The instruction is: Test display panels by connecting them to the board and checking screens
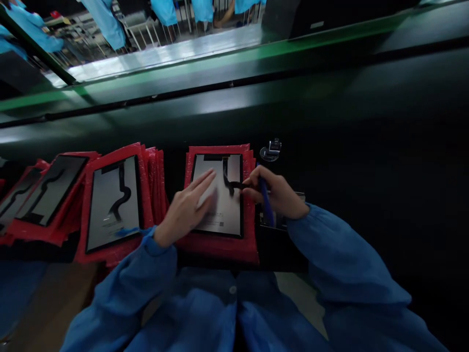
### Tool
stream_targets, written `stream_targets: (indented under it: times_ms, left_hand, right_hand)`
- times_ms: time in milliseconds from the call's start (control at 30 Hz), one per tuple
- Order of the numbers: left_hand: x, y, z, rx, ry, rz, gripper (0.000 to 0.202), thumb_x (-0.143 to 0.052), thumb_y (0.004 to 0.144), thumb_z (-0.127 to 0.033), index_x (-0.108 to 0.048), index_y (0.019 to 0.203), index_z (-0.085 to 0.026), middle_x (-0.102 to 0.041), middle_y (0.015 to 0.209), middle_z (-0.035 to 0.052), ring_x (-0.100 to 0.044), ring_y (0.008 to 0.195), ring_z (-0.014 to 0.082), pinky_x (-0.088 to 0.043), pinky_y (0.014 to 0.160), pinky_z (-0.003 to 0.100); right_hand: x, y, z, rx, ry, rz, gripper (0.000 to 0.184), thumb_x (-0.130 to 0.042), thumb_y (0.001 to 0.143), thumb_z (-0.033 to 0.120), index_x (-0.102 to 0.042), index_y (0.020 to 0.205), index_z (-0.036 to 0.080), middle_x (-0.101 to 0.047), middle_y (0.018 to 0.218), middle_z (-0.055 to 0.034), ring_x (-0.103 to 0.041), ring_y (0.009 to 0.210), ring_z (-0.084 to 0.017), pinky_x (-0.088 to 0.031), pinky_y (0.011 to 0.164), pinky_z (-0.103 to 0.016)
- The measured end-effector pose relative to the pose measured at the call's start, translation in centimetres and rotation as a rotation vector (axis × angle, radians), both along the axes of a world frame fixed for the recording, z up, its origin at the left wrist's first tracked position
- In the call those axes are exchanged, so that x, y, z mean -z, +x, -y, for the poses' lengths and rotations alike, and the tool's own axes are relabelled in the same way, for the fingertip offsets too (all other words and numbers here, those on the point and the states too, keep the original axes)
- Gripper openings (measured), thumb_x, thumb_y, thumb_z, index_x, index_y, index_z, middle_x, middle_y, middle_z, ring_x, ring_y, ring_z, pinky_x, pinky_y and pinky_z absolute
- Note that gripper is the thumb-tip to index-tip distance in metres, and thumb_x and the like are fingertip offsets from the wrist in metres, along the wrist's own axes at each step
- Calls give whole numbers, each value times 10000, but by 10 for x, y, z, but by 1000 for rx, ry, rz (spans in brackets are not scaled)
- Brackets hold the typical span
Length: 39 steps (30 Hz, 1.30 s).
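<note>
A grey-backed display panel (231, 217) lies on a stack of red bubble-wrap pouches (223, 250) in front of me. From its top edge runs a black ribbon cable (225, 171), which bends to the right. My right hand (280, 194) pinches the cable's free end between thumb and fingers, with a blue pen (267, 208) also held in it. Fingers stretched out, my left hand (186, 209) is over the panel's left part; whether it touches the surface I cannot tell. The hand is slightly blurred.
To the left, another panel (106, 195) with a black cable lies on red pouches, and further panels (53, 190) lie beyond it. Small clear round pieces (270, 150) sit right of the stack. A dark flat object (300, 196) is partly under my right wrist. People in blue are beyond the green-edged rail (205, 63).
</note>
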<state>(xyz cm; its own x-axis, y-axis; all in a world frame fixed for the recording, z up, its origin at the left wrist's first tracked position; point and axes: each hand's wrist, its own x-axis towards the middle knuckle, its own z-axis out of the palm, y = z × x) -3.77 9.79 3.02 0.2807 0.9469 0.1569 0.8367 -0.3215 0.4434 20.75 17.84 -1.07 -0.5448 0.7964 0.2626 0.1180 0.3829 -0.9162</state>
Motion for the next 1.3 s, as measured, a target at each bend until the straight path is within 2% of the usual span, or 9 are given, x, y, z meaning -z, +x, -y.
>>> stream_targets:
  times_ms: [100,200,500,733,933,1000,1100,1200,1300]
  left_hand:
    - [14,30,-9,34,-135,348,491,-507,972,-276,-530,1444,-143,-644,1347,146,-527,537,77,-436,515,236]
    - [26,40,-18,1,-248,486,314,-536,916,-206,-724,1154,-129,-741,1004,86,-484,544,84,-379,516,226]
    - [28,36,-23,-107,-313,611,125,-610,768,-229,-687,805,-138,-515,583,-30,-391,517,88,-281,494,233]
    - [27,37,-25,-20,-380,647,83,-592,767,-217,-546,712,-175,-483,636,-29,-418,578,101,-308,533,240]
    - [27,29,-23,-21,-341,653,104,-632,830,-253,-635,788,-158,-590,722,0,-469,596,102,-339,535,237]
    - [24,15,-20,-95,-250,617,206,-616,888,-335,-704,931,-153,-690,923,52,-553,661,120,-384,559,243]
    - [22,-12,-12,-411,-46,299,311,-546,953,-377,-710,1089,-150,-713,1133,106,-647,814,181,-453,673,282]
    - [26,-32,-4,-576,-113,-97,280,-510,978,-338,-710,1050,-155,-742,1060,113,-678,927,257,-460,784,338]
    - [32,-36,0,-554,-223,-185,219,-529,971,-326,-690,936,-182,-744,942,82,-683,891,263,-434,738,328]
  right_hand:
    - [2,-9,11,-70,40,124,336,-689,886,472,-474,827,221,-666,798,5,-608,637,-118,-486,600,-227]
    - [2,-10,13,-18,52,145,361,-698,871,506,-474,834,226,-669,768,12,-612,619,-120,-470,581,-220]
    - [3,-15,17,-17,-53,38,266,-651,862,271,-392,815,236,-715,847,-15,-680,731,-152,-516,657,-243]
    - [8,-19,21,-22,-65,10,257,-629,873,266,-386,793,234,-693,832,-15,-660,717,-152,-504,627,-249]
    - [10,-18,20,-6,-66,-29,279,-651,881,271,-390,790,231,-696,829,-11,-668,711,-151,-504,621,-250]
    - [6,-15,18,90,-55,-63,296,-669,873,272,-391,780,231,-691,820,-11,-672,720,-158,-514,637,-262]
    - [0,-8,14,236,-50,-114,314,-701,848,254,-398,768,231,-684,828,-12,-668,733,-166,-527,656,-284]
    - [-2,-2,11,275,-56,-121,325,-722,833,251,-406,759,235,-686,840,-11,-648,703,-158,-522,617,-280]
    - [0,-1,11,251,-65,-111,311,-723,843,270,-425,762,239,-687,844,-15,-655,711,-171,-533,595,-291]
